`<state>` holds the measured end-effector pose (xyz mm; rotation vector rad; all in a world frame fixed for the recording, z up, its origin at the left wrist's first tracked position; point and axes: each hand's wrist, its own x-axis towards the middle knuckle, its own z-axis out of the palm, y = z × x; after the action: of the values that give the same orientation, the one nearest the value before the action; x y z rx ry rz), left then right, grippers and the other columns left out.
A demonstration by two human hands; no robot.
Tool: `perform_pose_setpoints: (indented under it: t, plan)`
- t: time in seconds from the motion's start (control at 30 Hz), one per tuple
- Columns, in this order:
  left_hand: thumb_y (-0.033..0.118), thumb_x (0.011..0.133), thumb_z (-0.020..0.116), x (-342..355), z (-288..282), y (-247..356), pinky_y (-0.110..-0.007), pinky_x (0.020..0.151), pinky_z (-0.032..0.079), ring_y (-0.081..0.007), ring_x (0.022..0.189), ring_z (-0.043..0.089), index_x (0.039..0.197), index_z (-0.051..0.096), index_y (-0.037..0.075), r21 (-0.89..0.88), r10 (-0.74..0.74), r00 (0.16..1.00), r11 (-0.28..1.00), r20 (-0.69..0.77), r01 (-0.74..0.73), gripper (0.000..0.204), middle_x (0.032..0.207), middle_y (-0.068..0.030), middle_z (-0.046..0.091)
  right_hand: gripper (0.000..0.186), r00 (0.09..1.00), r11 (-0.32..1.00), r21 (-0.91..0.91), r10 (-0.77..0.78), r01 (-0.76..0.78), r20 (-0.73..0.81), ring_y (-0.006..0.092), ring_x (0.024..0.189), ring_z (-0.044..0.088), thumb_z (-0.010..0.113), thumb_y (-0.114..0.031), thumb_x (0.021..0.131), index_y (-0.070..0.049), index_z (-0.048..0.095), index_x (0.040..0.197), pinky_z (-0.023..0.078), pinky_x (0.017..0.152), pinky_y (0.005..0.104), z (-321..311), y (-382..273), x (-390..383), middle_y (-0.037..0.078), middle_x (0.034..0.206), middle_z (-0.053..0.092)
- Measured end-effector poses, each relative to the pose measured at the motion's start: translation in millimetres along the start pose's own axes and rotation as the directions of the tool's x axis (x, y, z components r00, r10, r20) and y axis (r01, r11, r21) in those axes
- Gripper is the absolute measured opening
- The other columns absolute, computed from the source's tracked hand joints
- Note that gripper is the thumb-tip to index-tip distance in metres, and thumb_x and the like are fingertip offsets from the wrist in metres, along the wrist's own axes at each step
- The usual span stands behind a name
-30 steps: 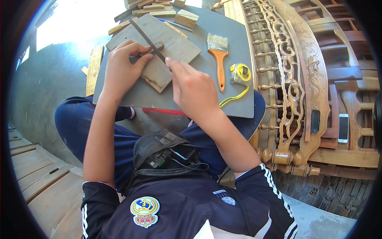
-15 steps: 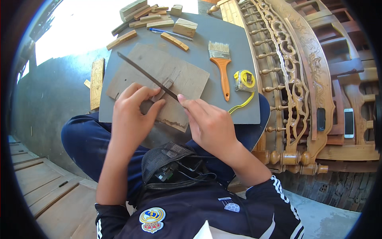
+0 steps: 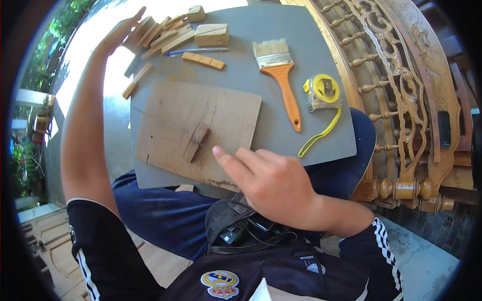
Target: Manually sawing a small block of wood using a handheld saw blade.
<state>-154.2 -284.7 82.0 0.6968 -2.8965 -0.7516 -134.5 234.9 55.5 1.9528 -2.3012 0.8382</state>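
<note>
On the worn wooden board (image 3: 231, 120) lies a small grooved brown wooden piece (image 3: 197, 142). My left hand (image 3: 118, 35) reaches to the far left, its fingers stretched out beside a pile of small wooden blocks and sticks (image 3: 168, 35); whether it touches them I cannot tell. Just below and right of the grooved piece, my right hand (image 3: 266, 183) has curled fingers, the thumb toward the board; anything inside them is hidden.
The grey tabletop (image 3: 321, 50) also bears an orange-handled brush (image 3: 286, 95), a yellow tape measure (image 3: 324, 93) and a blue pen (image 3: 198, 50). Carved wooden furniture panels (image 3: 401, 95) stand along the right. My bent leg (image 3: 155, 210) lies under the table's edge.
My left hand has left the grooved piece and stretched up to the block pile. The long dark file is no longer visible. The view has shifted, with greenery now showing at left.
</note>
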Motion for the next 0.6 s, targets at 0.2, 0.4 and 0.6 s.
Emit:
perform_pose_setpoints:
  t: [0.2,0.4,0.6]
  plan:
    - [0.07,0.095,0.058,1.7,27.3,-6.6,-0.039,0.101,0.053,-0.0269,0.112,0.068,0.139,0.066,0.007,0.041,-0.171,0.985,0.984,-0.011,0.171,0.077,0.121,-0.0172,0.072,0.042,0.998,0.998,0.028,-0.054,0.054,0.013,0.0141,0.063,0.06,0.067,-0.013,0.084,-0.002,0.069,0.125,0.049,0.048,0.0251,3.3,-2.0,2.7,0.002,0.08,0.056]
    - [0.065,0.096,0.064,-24.1,31.1,42.0,-0.034,0.087,0.056,-0.0201,0.096,0.07,0.135,0.068,0.01,0.112,-0.198,0.975,0.976,0.101,0.186,0.068,0.109,-0.0131,0.074,0.04,0.998,0.993,0.097,-0.062,0.061,0.013,0.0137,0.063,0.06,0.066,-0.013,0.084,-0.003,0.069,0.123,0.049,0.047,0.0247,-2.2,8.4,5.4,0.002,0.078,0.056]
    - [0.061,0.098,0.064,-45.3,39.2,70.4,-0.034,0.089,0.056,-0.018,0.099,0.069,0.135,0.068,0.01,-0.061,-0.093,0.976,0.992,0.198,0.107,0.063,0.109,-0.0101,0.072,0.038,0.998,0.989,0.142,-0.056,0.05,0.037,0.0142,0.063,0.061,0.066,-0.013,0.084,-0.003,0.069,0.121,0.05,0.048,0.0249,-3.1,10.3,5.1,0.002,0.08,0.057]
